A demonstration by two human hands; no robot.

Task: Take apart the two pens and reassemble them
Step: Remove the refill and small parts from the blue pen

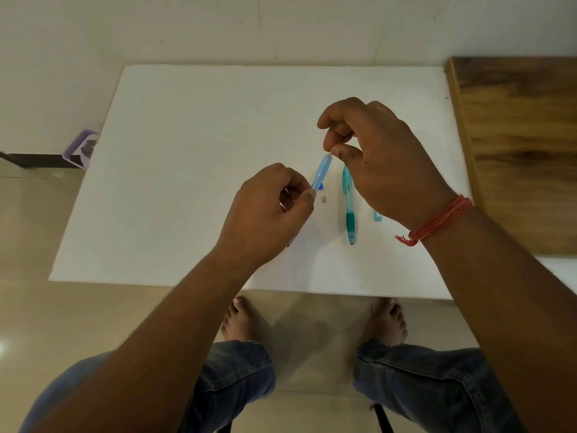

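Head view shows a translucent blue pen barrel (pixel 321 170) held tilted above the white table (pixel 187 182). Left hand (pixel 268 214) pinches its lower end between thumb and curled fingers; right hand (pixel 374 157) pinches something tiny at its upper end, too small to identify. Just right of the barrel a teal pen (pixel 349 204) lies whole on the table, tip toward the person. A small grey piece (pixel 324 200) and a dark blue piece (pixel 321 185) lie between them; a pale teal piece (pixel 377 215) peeks out beside the right wrist.

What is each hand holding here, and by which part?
Left hand pinches the blue barrel at its lower end; right hand pinches something small at its upper end, too hidden to identify.
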